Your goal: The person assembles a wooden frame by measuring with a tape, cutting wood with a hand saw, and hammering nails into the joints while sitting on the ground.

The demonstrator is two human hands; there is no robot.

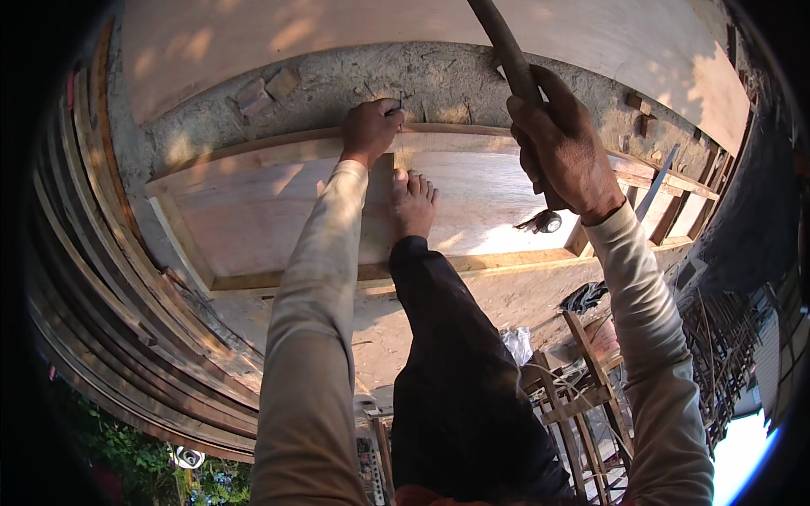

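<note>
My left hand [371, 131] is closed in a pinch at the far rail of a long wooden frame [312, 150]. A thin dark piece that looks like a nail [401, 103] shows at its fingertips. My right hand [564, 143] is raised over the frame, wrapped round a dark wooden handle [504, 52]. The handle's upper end runs out of view, so I cannot tell what tool it is. Pale plywood [253, 207] fills the frame. My bare foot [413, 202] presses on the plywood, beside a short dark crosspiece [377, 211].
A saw-like blade [657, 183] leans across the frame's right part. A small round object [548, 222] with dark strands lies on the plywood. Beyond is a large plywood sheet [337, 25]; wood scraps [283, 83] sit on the ground. Long boards [110, 253] are stacked left, a wooden rack [582, 401] stands right.
</note>
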